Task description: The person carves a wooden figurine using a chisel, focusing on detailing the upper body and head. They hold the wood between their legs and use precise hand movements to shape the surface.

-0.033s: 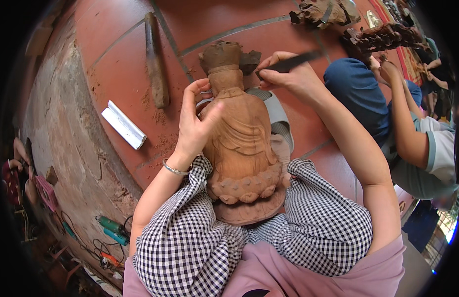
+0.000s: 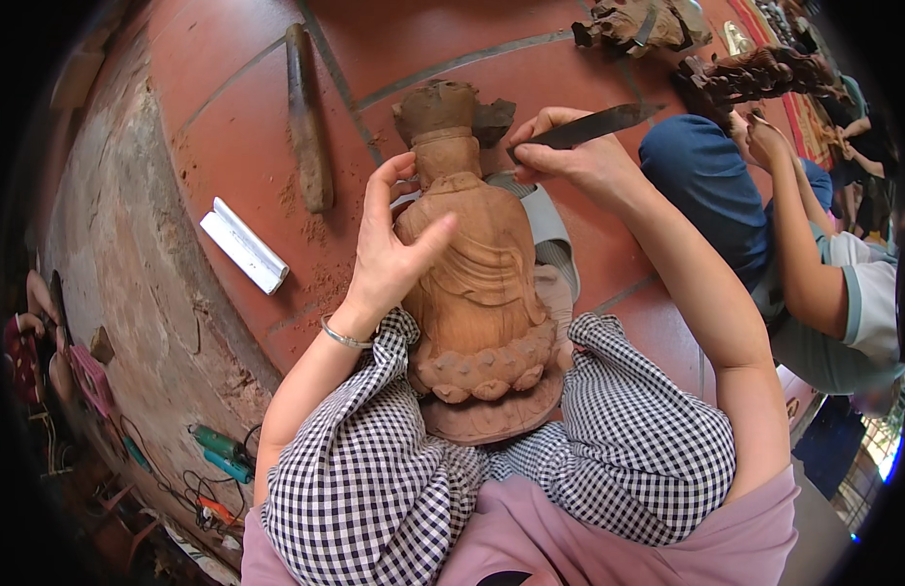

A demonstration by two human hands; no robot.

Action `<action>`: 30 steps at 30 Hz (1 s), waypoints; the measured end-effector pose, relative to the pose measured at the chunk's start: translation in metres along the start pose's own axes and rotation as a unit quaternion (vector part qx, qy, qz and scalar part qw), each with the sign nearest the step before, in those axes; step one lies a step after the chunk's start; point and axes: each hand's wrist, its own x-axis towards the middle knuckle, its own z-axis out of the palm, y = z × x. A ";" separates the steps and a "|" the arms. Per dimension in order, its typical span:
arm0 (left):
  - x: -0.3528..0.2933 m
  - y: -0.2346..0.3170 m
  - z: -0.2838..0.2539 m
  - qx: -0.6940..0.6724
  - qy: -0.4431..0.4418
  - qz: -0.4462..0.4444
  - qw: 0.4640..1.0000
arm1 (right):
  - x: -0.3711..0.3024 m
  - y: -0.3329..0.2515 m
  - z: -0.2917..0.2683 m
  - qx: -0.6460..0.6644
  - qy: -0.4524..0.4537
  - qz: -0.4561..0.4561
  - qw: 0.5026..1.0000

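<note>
A carved brown wooden statue (image 2: 472, 254), with draped folds and a petalled base, lies between my knees, its rough dark head (image 2: 441, 105) pointing away from me. My left hand (image 2: 389, 230) rests along the statue's left side. Its fingers are near the neck, and its thumb is spread out over the carved back; whether the fingertips touch the wood is hard to tell. Beyond the statue's right shoulder, my right hand (image 2: 569, 146) grips a dark, flat knife-like blade (image 2: 604, 124). The blade's pointed end sticks out to the right, and its other end is between my fingers, close to the head.
On the red tiles to the left lie a long wooden club (image 2: 308, 122) and a white folded piece (image 2: 244, 246). A grey slipper (image 2: 548, 230) shows behind the statue. Right of me sits another person (image 2: 706, 195). Dark carved wood (image 2: 755, 76) lies at far right. Corded tools (image 2: 223, 454) lie lower left.
The blade in my right hand has turned, showing more of its broad face, and its tip reaches farther right. My left thumb has shifted slightly right. The statue stays where it was.
</note>
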 end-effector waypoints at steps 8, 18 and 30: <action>-0.001 0.005 0.007 0.035 -0.013 -0.016 0.999 | -0.019 -0.012 0.022 -0.167 -0.076 -0.047 0.982; 0.000 -0.001 0.010 0.065 0.014 0.031 0.997 | 0.001 -0.035 0.026 -0.249 -0.075 -0.022 0.965; 0.000 -0.006 0.010 0.064 0.033 0.045 0.996 | 0.005 -0.031 0.029 -0.229 -0.072 0.027 0.970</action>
